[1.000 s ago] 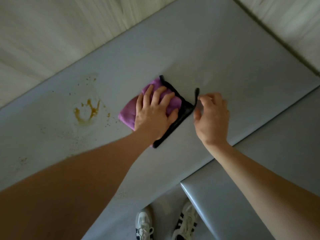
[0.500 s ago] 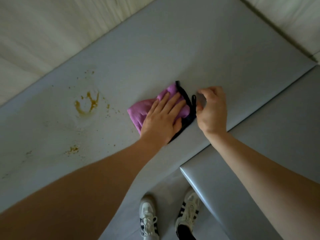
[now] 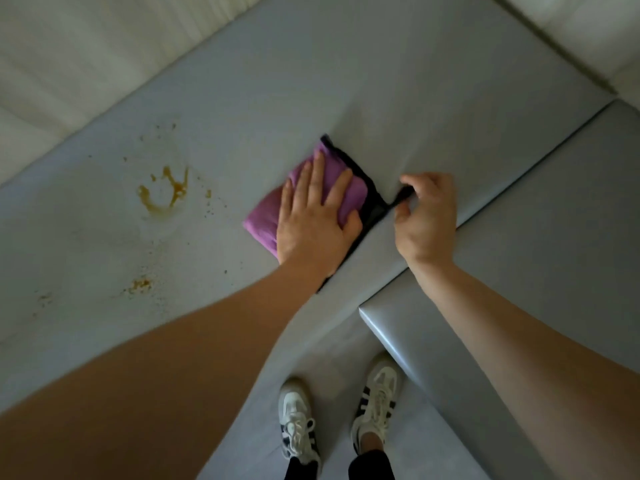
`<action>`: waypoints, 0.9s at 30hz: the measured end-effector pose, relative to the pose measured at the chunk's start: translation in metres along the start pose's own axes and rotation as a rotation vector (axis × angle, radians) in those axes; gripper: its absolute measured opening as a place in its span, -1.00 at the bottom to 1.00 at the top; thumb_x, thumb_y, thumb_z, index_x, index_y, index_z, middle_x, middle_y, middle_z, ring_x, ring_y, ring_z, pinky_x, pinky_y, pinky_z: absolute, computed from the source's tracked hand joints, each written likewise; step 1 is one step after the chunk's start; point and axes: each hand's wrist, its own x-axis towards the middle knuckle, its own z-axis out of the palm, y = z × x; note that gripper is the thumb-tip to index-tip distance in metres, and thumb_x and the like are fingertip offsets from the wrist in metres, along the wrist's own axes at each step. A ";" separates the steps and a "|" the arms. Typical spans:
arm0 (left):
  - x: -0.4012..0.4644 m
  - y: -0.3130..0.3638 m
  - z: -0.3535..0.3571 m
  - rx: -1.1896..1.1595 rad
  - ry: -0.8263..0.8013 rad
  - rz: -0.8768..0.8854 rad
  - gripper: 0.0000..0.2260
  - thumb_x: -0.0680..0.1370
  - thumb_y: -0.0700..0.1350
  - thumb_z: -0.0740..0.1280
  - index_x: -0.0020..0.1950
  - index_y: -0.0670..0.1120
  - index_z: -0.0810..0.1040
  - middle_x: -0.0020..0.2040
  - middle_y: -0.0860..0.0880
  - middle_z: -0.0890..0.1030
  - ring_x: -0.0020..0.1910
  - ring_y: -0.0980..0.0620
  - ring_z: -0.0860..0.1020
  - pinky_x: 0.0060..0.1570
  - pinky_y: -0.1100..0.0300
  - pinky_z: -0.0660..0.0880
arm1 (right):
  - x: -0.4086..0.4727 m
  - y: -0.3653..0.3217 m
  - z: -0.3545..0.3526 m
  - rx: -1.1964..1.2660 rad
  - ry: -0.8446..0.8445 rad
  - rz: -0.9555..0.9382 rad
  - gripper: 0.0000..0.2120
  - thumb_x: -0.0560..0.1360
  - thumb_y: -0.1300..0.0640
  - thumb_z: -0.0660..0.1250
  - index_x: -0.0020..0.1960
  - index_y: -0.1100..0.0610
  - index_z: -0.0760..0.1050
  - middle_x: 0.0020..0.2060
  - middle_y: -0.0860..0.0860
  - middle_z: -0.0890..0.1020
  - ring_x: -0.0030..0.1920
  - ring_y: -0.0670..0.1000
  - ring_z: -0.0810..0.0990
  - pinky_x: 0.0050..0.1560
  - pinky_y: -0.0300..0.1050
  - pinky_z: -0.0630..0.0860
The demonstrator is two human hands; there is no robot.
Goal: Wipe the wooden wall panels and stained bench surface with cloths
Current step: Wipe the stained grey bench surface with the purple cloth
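- My left hand (image 3: 313, 216) lies flat on the cloth (image 3: 266, 220), fingers straight and spread, pressing it onto the bench (image 3: 398, 84).
- My right hand (image 3: 427, 216) is just beside the cloth's right edge, its fingertips pinching the small black tab (image 3: 403, 195) that sticks out from the cloth's black trim.
- The cloth is purple, folded into a pad, and sits near the middle of the bench, well to the right of the stain (image 3: 162, 194).
- I judge it light, soft and limp: it should bunch or unfold if I drag it by the tab alone, so a flat palm over the middle looks like the better hold, with the tab only for straightening.
- The bench skin looks smooth and a bit padded, so the cloth should slide easily under pressure.
- Smaller brown specks (image 3: 140, 284) lie below the stain, farther left of the cloth.
- Pale wall panels (image 3: 86, 57) run along the bench's far side.
- My shoes (image 3: 299, 424) stand on the floor below the cloth.
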 end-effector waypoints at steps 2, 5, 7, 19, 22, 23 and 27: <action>-0.023 0.013 0.002 0.011 -0.034 0.117 -0.43 0.51 0.16 -0.08 0.52 0.08 0.19 0.55 -0.12 0.08 0.53 -0.10 0.08 0.49 -0.01 -0.08 | -0.011 0.002 -0.009 -0.024 0.012 0.030 -0.68 0.40 0.45 0.26 0.13 0.32 0.55 0.06 0.26 0.49 0.05 0.24 0.51 0.06 -0.29 0.31; -0.027 0.003 -0.002 0.041 -0.092 0.302 -0.43 0.51 0.19 -0.10 0.52 0.13 0.19 0.56 -0.07 0.07 0.53 -0.07 0.08 0.47 -0.01 -0.05 | -0.016 0.005 -0.016 -0.031 0.025 0.081 -0.71 0.42 0.44 0.26 0.13 0.33 0.56 0.06 0.26 0.49 0.01 0.25 0.52 0.10 -0.13 0.40; -0.009 -0.015 -0.008 0.069 -0.079 0.320 -0.41 0.48 0.19 -0.10 0.51 0.15 0.18 0.56 -0.06 0.08 0.52 -0.08 0.11 0.46 0.00 -0.02 | -0.018 0.004 -0.016 -0.050 0.007 0.114 -0.71 0.44 0.41 0.26 0.14 0.33 0.55 0.08 0.26 0.47 0.03 0.25 0.51 0.11 -0.10 0.40; -0.049 0.035 0.011 -0.010 -0.016 0.002 -0.45 0.56 0.23 0.08 0.53 0.21 0.05 0.57 -0.07 -0.08 0.54 -0.14 -0.10 0.45 -0.16 -0.21 | -0.038 0.006 -0.014 -0.014 0.071 0.121 -0.70 0.45 0.40 0.22 0.16 0.34 0.52 0.13 0.27 0.45 0.10 0.19 0.47 0.04 -0.44 0.20; -0.064 0.047 0.017 0.045 -0.042 0.038 -0.43 0.55 0.29 0.05 0.54 0.20 0.01 0.57 -0.09 -0.11 0.54 -0.15 -0.12 0.44 -0.18 -0.22 | -0.045 0.007 -0.021 -0.018 0.045 0.125 -0.73 0.47 0.39 0.21 0.13 0.32 0.54 0.14 0.26 0.46 0.13 0.16 0.46 -0.01 -0.55 0.13; -0.064 0.046 0.018 0.058 -0.043 0.043 -0.43 0.56 0.29 0.03 0.54 0.20 0.00 0.57 -0.08 -0.12 0.54 -0.14 -0.13 0.44 -0.18 -0.22 | -0.047 0.007 -0.023 -0.012 0.036 0.114 -0.75 0.48 0.38 0.21 0.12 0.31 0.54 0.14 0.26 0.46 0.13 0.16 0.46 -0.02 -0.54 0.14; -0.070 0.036 0.016 0.095 -0.021 0.111 -0.46 0.57 0.25 0.00 0.54 0.18 0.02 0.57 -0.09 -0.10 0.54 -0.14 -0.10 0.45 -0.21 -0.15 | -0.058 0.009 -0.032 -0.005 -0.037 0.092 -0.73 0.49 0.37 0.19 0.16 0.30 0.52 0.15 0.24 0.45 0.14 0.14 0.45 -0.01 -0.49 0.15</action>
